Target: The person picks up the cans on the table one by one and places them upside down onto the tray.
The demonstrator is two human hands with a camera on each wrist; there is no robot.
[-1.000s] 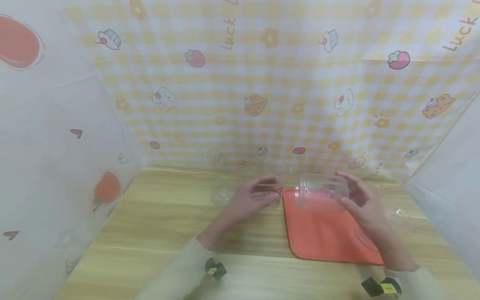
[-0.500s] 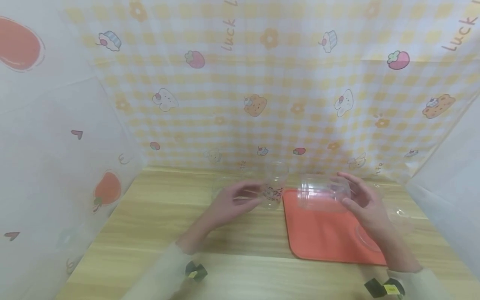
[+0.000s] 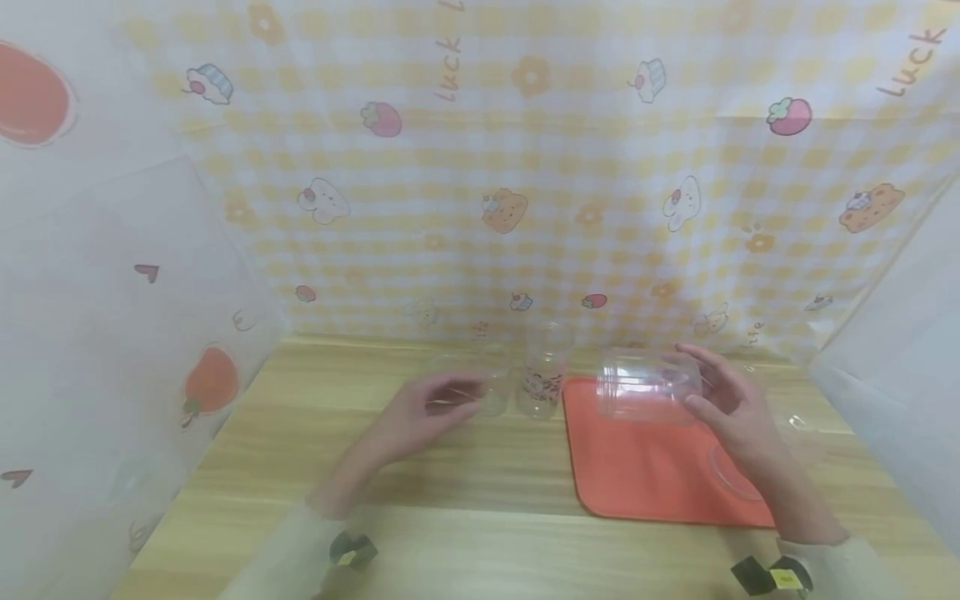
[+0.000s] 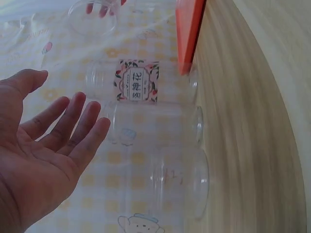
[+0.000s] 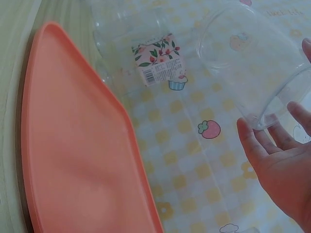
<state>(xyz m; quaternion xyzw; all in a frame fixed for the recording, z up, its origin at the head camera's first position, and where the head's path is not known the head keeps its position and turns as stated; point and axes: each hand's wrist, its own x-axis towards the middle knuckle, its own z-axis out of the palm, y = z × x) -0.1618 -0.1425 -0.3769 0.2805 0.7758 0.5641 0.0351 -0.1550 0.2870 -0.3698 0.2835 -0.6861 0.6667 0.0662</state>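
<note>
My right hand grips one end of a clear wide-mouthed jar, which lies on its side in the air over an orange tray. In the right wrist view, fingers and thumb are around the jar's rounded base. My left hand holds nothing, its fingers loosely spread beside a slim clear jar. To the right of that stands another slim jar with a pink floral label. A shorter clear jar also stands in this row; in the head view, the left hand partly hides it.
A clear round rim shows on the tray, partly behind the right forearm. Another clear object sits right of the tray, its shape faint. A checked cloth hangs behind the wooden table.
My left hand has moved left, away from the labelled jar, which now shows fully. The right hand keeps the jar in nearly the same place over the tray.
</note>
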